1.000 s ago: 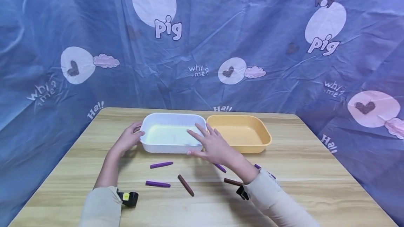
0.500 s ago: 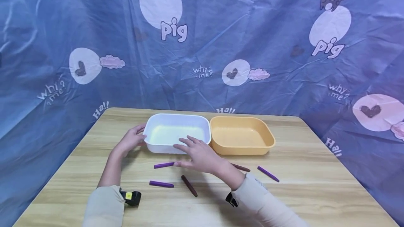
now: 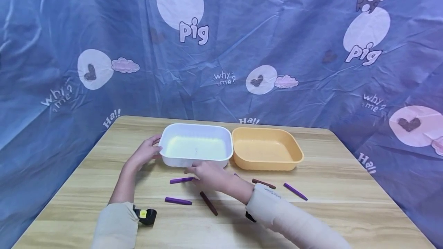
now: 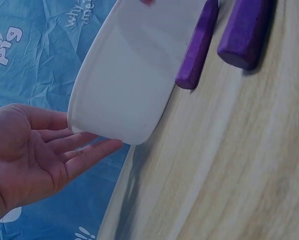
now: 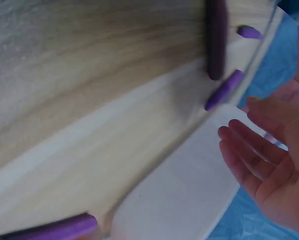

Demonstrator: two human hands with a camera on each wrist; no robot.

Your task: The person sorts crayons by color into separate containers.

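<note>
My left hand (image 3: 145, 152) touches the left end of the white plastic tray (image 3: 194, 162); in the left wrist view its nearly straight fingers (image 4: 92, 155) lie along the tray's corner. My right hand (image 3: 209, 176) hovers before the tray's front wall, palm down, by the right end of a purple crayon (image 3: 180, 180). The right wrist view shows its fingers (image 5: 244, 165) loosely bent with nothing between them. Nearer me lie a second purple crayon (image 3: 178, 201) and a brown crayon (image 3: 209, 203). Another purple crayon (image 3: 236, 175) is mostly hidden behind my right wrist.
A yellow tray (image 3: 266, 165) stands against the white tray's right side. In front of it lie a brown crayon (image 3: 263, 183) and a purple crayon (image 3: 295, 191). A blue printed cloth (image 3: 221, 49) hangs behind the wooden table (image 3: 104, 156).
My right hand has moved from over the white tray's right side toward me and left, down near the purple crayon. Its spread fingers have drawn together. My left hand stays at the tray.
</note>
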